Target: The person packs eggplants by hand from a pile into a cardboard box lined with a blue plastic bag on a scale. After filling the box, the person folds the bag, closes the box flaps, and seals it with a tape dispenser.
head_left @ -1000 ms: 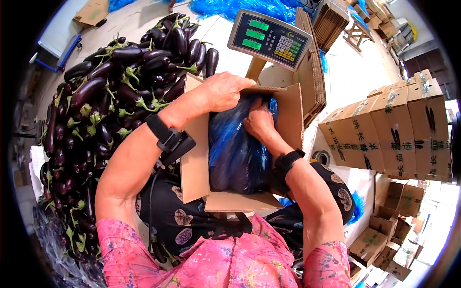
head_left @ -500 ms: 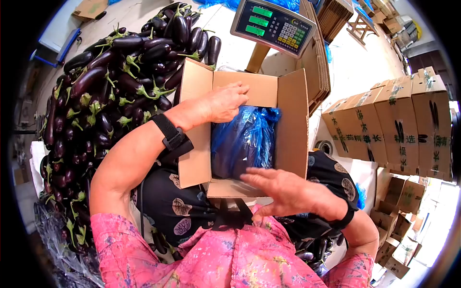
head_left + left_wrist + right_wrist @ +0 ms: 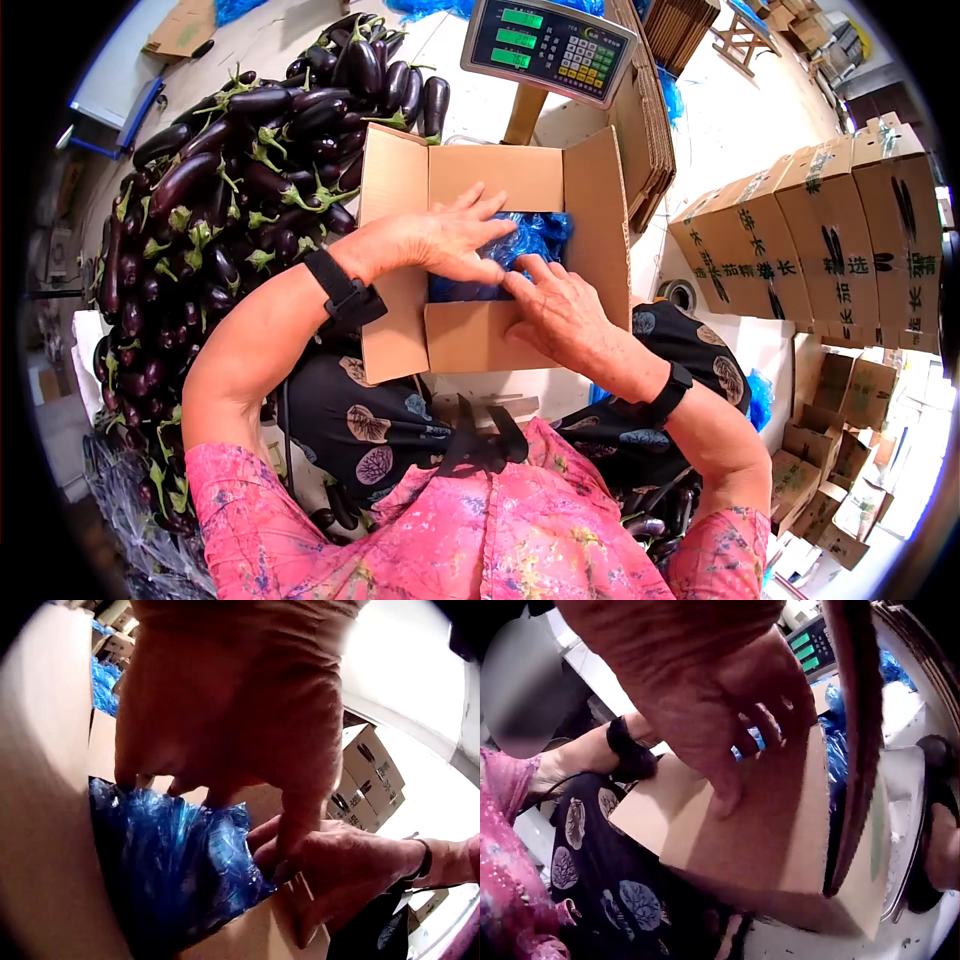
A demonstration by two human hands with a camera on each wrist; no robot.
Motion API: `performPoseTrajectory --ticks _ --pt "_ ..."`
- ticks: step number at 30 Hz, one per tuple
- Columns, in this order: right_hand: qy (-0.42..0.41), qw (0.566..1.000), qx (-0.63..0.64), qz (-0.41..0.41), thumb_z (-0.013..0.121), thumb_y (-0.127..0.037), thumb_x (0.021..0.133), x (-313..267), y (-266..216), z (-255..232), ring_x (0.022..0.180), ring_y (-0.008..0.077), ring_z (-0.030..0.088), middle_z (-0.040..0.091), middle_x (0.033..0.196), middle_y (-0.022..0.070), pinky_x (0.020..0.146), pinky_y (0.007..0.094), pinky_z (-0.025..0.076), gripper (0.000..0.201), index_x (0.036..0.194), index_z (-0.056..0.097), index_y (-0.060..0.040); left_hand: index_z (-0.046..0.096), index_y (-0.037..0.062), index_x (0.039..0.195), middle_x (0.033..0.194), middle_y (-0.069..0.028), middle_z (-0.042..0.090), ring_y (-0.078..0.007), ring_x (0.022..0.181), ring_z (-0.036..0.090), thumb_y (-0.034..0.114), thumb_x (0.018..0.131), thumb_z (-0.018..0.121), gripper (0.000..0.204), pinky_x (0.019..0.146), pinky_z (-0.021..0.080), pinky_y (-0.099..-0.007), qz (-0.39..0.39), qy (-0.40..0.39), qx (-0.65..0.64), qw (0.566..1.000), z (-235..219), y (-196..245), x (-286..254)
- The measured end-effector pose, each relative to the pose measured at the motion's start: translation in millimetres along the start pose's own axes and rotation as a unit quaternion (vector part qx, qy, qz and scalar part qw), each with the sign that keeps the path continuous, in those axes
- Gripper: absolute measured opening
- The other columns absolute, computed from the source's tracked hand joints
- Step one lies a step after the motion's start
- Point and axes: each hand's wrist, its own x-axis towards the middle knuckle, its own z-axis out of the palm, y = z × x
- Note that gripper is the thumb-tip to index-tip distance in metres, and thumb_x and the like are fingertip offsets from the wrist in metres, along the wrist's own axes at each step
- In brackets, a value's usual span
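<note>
Colours/patterns: plastic blue; carton plain brown.
Shirt pink, multicoloured speckles; trousers black, tan and blue-grey leaf-like motifs; eggplants dark purple, stems green.

- The brown cardboard box is standing open, flaps unfolded, its near flap lying beneath the thumb of the right hand.
- Crumpled, glossy blue plastic is lying inside it, under the fingers of the left hand and just beside the right fingertips.

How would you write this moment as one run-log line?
left hand: spread over blue plastic bag | right hand: at near flap | cardboard box: open, bag inside | digital scale display: beyond box
</note>
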Motion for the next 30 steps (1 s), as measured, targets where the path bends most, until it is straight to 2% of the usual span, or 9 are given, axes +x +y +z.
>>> performPoseTrajectory --ticks 6,11,13,17,20,24,26,28,30 --pt "-0.06 0.996 -0.017 0.071 0.085 -0.025 0.069 -6 3 8 0.114 0.0367 0.055 0.053 0.128 0.0182 0.09 0.0447 0.048 0.06 0.119 0.056 -0.0048 0.02 0.0108 0.158 0.164 -0.0235 0.012 -0.0487 0.15 0.006 0.071 0.07 0.074 0.12 0.111 0.027 -0.0683 0.021 0.046 0.105 0.993 30 15 -11" --pt "0.352 0.927 0.008 0.133 0.067 -0.012 0.088 -29 26 -50 0.118 0.0372 0.055 0.055 0.132 0.0209 0.101 0.0465 0.044 0.038 0.124 0.058 -0.0026 0.017 0.0109 0.159 0.163 -0.0241 0.012 -0.0483 0.15 0.005 0.07 0.068 0.076 0.123 0.109 0.03 -0.0668 0.028 0.063 0.084 0.994 38 5 -7" --pt "0.268 0.837 0.371 0.299 0.055 -0.027 0.1 -42 57 -38 0.122 0.0283 0.055 0.055 0.136 0.0178 0.103 0.0411 0.043 0.042 0.136 0.054 -0.0046 0.017 0.0106 0.159 0.163 -0.0242 0.012 -0.0482 0.151 0.004 0.071 0.067 0.076 0.124 0.109 0.031 -0.0665 0.026 0.059 0.086 0.994 39 4 -4" --pt "0.181 0.823 0.51 0.174 0.051 -0.04 0.103 -27 27 27 0.142 0.0282 0.038 0.038 0.154 0.0204 0.117 0.0376 0.03 0.06 0.153 0.038 -0.009 0.018 0.0081 0.158 0.164 -0.0236 0.012 -0.0486 0.15 0.003 0.071 0.067 0.076 0.125 0.109 0.031 -0.0666 0.012 0.028 0.103 0.994 32 7 -4" --pt "0.133 0.979 -0.005 0.155 0.067 -0.045 0.09 -5 3 42 0.139 0.0451 0.034 0.028 0.158 0.0232 0.11 0.0501 0.035 0.074 0.152 0.04 -0.0161 0.018 0.0063 0.158 0.164 -0.0215 0.011 -0.0499 0.15 0.004 0.068 0.066 0.078 0.126 0.108 0.03 -0.0695 0.029 0.016 0.058 0.998 28 4 -5" --pt "0.204 0.968 0.069 0.126 0.071 -0.05 0.086 -7 16 59 0.138 0.0461 0.034 0.024 0.159 0.024 0.105 0.0535 0.037 0.077 0.15 0.043 -0.0187 0.034 0.0024 0.151 0.158 -0.0223 0.031 -0.0401 0.149 0.021 0.042 0.08 0.078 0.093 0.117 0.031 -0.0501 0.091 0.039 -0.062 0.993 4 -34 -10" --pt "0.212 0.958 0.121 0.149 0.071 -0.052 0.085 -11 19 65 0.139 0.0457 0.033 0.022 0.159 0.0246 0.105 0.0544 0.037 0.077 0.149 0.044 -0.0189 0.04 -0.0007 0.147 0.155 -0.0223 0.037 -0.0341 0.147 0.03 0.032 0.085 0.075 0.078 0.119 0.028 -0.0388 -0.002 0.146 -0.236 0.961 -44 -26 -53" --pt "0.214 0.956 0.123 0.157 0.071 -0.055 0.083 -8 17 68 0.138 0.0454 0.034 0.022 0.159 0.0241 0.104 0.0543 0.038 0.079 0.149 0.045 -0.0192 0.035 -0.0005 0.15 0.157 -0.0222 0.034 -0.0329 0.146 0.033 0.033 0.087 0.072 0.08 0.12 0.026 -0.0387 -0.023 0.347 -0.006 0.938 -48 -60 -70" --pt "0.221 0.957 0.105 0.159 0.071 -0.055 0.083 -5 15 69 0.138 0.0449 0.035 0.022 0.159 0.0237 0.104 0.0537 0.038 0.079 0.149 0.045 -0.0194 0.028 0.0001 0.154 0.157 -0.0207 0.034 -0.0289 0.145 0.033 0.034 0.091 0.069 0.083 0.119 0.027 -0.0376 -0.144 0.398 -0.149 0.894 -39 -71 -76"
